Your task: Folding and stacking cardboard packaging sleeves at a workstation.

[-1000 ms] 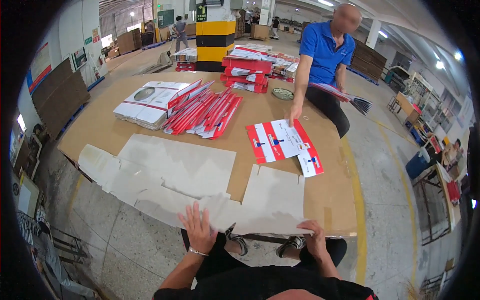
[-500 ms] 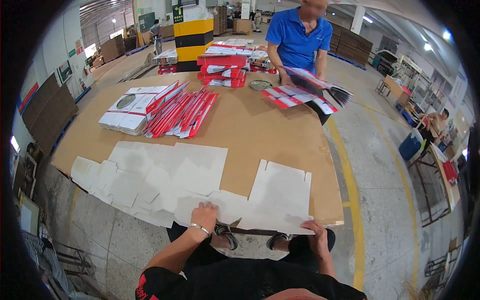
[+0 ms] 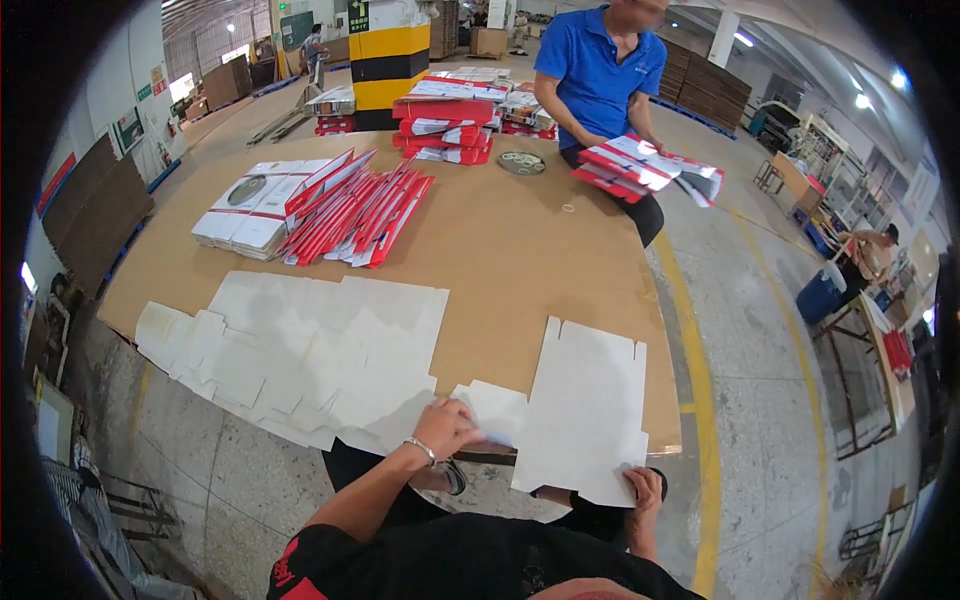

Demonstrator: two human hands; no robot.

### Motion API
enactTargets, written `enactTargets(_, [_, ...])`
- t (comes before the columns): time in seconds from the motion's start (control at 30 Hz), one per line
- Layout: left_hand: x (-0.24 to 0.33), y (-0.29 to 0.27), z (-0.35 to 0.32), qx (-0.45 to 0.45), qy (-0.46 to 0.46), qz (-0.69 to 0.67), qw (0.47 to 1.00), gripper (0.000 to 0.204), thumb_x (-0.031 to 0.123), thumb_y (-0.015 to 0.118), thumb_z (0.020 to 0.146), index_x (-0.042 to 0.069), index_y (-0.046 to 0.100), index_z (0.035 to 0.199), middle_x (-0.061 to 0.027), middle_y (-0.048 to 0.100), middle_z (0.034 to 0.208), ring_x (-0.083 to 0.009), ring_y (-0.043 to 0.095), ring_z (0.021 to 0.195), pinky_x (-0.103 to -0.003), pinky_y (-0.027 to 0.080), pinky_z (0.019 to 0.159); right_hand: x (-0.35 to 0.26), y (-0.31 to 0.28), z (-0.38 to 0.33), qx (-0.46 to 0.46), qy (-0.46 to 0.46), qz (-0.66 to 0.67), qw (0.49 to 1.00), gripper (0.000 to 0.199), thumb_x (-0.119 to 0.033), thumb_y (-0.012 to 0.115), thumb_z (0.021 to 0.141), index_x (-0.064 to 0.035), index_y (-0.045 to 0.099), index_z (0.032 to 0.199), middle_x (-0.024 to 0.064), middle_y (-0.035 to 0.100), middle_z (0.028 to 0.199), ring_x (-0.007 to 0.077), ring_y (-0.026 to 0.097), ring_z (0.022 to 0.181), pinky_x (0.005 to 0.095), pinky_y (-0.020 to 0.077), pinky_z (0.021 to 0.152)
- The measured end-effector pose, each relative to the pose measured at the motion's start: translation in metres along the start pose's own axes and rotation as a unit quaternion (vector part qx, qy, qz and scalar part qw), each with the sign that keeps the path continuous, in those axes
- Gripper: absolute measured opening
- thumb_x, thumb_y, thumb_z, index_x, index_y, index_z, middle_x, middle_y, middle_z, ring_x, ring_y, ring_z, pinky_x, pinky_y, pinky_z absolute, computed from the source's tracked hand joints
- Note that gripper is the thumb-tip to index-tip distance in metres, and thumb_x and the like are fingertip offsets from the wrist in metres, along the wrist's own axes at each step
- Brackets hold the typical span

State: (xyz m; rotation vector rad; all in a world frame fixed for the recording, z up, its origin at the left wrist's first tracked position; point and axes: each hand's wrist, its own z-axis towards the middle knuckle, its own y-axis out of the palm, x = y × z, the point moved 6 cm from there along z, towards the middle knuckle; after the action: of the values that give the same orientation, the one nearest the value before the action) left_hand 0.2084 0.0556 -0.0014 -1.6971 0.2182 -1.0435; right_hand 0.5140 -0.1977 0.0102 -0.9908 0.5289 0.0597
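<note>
Head cam, white box blank (image 3: 585,410), front edge overhanging table (image 3: 520,260)

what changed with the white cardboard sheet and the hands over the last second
The white sheet has turned to stand lengthwise and juts over the table edge. The left hand moved onto its left flap; the right hand keeps its near corner. The white stack stayed put.

Matt white cardboard blank (image 3: 585,410), brown fibreboard table (image 3: 520,260)
</note>
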Motion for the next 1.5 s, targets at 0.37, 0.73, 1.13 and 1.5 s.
enactTargets(0.37, [0.051, 0.049, 0.011, 0.108, 0.257, -0.107, 0.955, 0.032, 0.023, 0.068, 0.080, 0.005, 0.062, 0.106, -0.0094, 0.057, 0.124, -0.0280, 0.047, 0.123, -0.044, 0.036, 0.104, 0.013, -0.006, 0.012, 0.028, 0.106, 0.119, 0.987, 0.082, -0.012, 0.080, 0.065, -0.0081, 0.043, 0.138, 0.0103, 0.062, 0.098, 0.0245, 0.064, 0.079, 0.0348, 0.0522, 0.072])
enactTargets(0.73, [0.085, 0.088, 0.055, 0.122, 0.132, 0.161, 0.971, 0.046, 0.031, 0.061, 0.086, 0.010, 0.054, 0.126, -0.0052, 0.044, 0.140, -0.0324, 0.029, 0.137, -0.068, 0.012, 0.106, 0.036, 0.021, 0.005, 0.188, 0.265, 0.209, 0.922, 0.076, -0.012, 0.075, 0.078, -0.0063, 0.034, 0.142, 0.0109, 0.056, 0.105, 0.0153, 0.058, 0.084, 0.0305, 0.0497, 0.068])
enactTargets(1.13, [0.159, 0.135, 0.038, -0.043, 0.291, 0.147, 0.944, 0.094, 0.045, 0.065, 0.076, 0.000, 0.022, 0.146, -0.0148, 0.015, 0.156, -0.0305, 0.010, 0.145, -0.068, 0.004, 0.108, -0.034, 0.125, -0.042, 0.046, 0.458, 0.616, 0.639, 0.026, -0.014, 0.053, 0.095, 0.0033, 0.056, 0.114, 0.0089, 0.064, 0.104, 0.0129, 0.060, 0.086, 0.0288, 0.0473, 0.073])
enactTargets(1.5, [0.136, 0.125, 0.033, -0.176, 0.216, 0.016, 0.960, 0.095, 0.056, 0.065, 0.076, 0.002, 0.026, 0.145, -0.0171, 0.022, 0.153, -0.0326, 0.014, 0.144, -0.059, 0.006, 0.113, -0.080, 0.043, 0.057, 0.038, -0.150, -0.074, 0.985, 0.034, -0.005, 0.044, 0.091, -0.0029, 0.058, 0.122, 0.0181, 0.055, 0.130, 0.0352, 0.051, 0.122, 0.0453, 0.0391, 0.101])
